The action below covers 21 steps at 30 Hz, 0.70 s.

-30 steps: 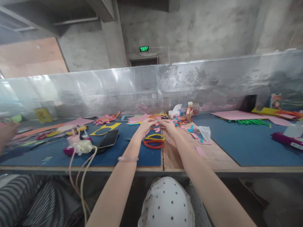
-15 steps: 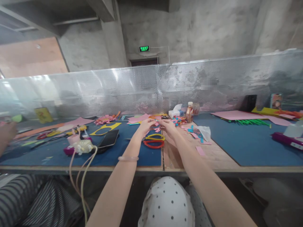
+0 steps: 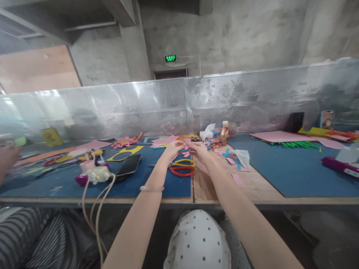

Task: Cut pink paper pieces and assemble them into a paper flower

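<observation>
Above the table's middle, my left hand and my right hand meet at the fingertips. Both are closed on a small folded piece of pink paper, with a bit of blue at its top; its exact shape is too small to make out. Just below my hands lie scissors with one yellow and one red handle loop, blades pointing left. Beyond my right hand is a pile of blue, pink and orange paper pieces. Pink and blue paper scraps are scattered on the wood to the right.
Left of my arms are a black phone and a power strip with cables hanging over the edge. Yellow cut-out paper lies behind. A bottle and tissues stand at the back. Another person's hand is far left.
My fingers have shifted very slightly around the pink paper, and a little more of it shows between them. The other person's hand at the far left has moved a little.
</observation>
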{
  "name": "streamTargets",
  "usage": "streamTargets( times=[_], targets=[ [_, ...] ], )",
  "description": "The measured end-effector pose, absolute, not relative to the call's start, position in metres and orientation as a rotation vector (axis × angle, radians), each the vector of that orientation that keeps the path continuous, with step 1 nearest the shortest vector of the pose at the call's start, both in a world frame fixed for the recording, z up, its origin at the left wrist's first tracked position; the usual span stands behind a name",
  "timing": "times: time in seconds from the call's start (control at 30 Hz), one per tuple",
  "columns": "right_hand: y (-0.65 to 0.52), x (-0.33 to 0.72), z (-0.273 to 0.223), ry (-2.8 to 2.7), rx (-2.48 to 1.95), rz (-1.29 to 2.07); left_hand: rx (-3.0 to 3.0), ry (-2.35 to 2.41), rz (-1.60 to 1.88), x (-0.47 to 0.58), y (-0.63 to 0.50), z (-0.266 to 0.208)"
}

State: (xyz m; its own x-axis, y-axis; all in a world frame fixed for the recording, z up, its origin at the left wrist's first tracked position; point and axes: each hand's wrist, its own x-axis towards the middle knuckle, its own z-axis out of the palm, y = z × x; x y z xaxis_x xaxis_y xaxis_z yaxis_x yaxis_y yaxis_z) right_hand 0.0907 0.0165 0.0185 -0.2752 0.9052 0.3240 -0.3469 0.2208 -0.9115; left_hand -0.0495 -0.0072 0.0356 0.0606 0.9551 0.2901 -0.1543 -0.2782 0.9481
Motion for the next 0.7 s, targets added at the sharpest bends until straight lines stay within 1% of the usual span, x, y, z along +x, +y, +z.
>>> streamTargets(
  times=[0.7],
  targets=[
    [0.0133,0.0912,0.0192,-1.337,-0.597,1.344,1.384,0.897,1.403,-0.0534,-0.0012,0.0315]
  ],
)
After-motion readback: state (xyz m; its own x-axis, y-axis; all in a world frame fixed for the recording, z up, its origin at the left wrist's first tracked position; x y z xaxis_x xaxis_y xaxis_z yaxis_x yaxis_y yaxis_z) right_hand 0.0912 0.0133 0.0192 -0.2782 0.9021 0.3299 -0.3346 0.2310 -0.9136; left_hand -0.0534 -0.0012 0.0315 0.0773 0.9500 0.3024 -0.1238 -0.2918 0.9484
